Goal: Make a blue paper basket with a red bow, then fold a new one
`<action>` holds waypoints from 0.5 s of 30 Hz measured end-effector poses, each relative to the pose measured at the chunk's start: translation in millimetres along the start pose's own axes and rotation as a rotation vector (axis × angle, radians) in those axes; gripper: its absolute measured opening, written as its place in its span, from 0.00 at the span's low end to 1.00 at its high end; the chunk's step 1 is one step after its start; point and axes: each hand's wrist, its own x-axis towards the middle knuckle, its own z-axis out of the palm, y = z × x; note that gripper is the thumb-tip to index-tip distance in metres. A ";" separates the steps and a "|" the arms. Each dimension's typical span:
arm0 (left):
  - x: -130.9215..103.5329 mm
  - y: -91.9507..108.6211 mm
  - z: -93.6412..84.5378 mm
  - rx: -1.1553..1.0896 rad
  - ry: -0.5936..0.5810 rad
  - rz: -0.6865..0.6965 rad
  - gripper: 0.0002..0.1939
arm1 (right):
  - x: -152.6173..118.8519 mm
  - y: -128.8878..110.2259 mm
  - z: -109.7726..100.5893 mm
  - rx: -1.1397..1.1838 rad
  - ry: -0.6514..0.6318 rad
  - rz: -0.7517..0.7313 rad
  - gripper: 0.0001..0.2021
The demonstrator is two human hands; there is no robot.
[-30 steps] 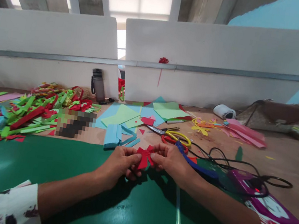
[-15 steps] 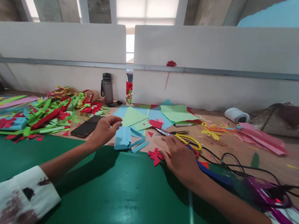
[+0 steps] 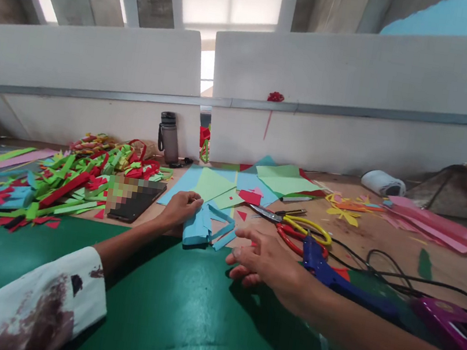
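Head view: left hand (image 3: 182, 209) is grasping the blue folded paper (image 3: 198, 229), apparently a pick-up step.
Paper is showing mid-way along the surface (image 3: 153, 303); right hand (image 3: 260, 261) is hovering near, released; next move presumably calls for light handling.

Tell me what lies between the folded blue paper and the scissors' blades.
In the head view, from the folded paper outward: a bent blue strip, then a red paper triangle near the blades.
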 end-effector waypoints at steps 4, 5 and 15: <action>-8.0 3.0 2.4 0.002 0.035 -0.044 0.14 | 3.8 -0.3 13.8 0.036 -0.037 -0.003 0.31; -11.0 5.0 2.3 -0.004 0.045 -0.051 0.14 | 5.3 0.3 16.3 0.018 -0.038 -0.014 0.32; -65.6 32.3 -10.2 -0.181 0.154 -0.072 0.16 | 13.4 19.6 15.5 -0.364 -0.022 -0.235 0.34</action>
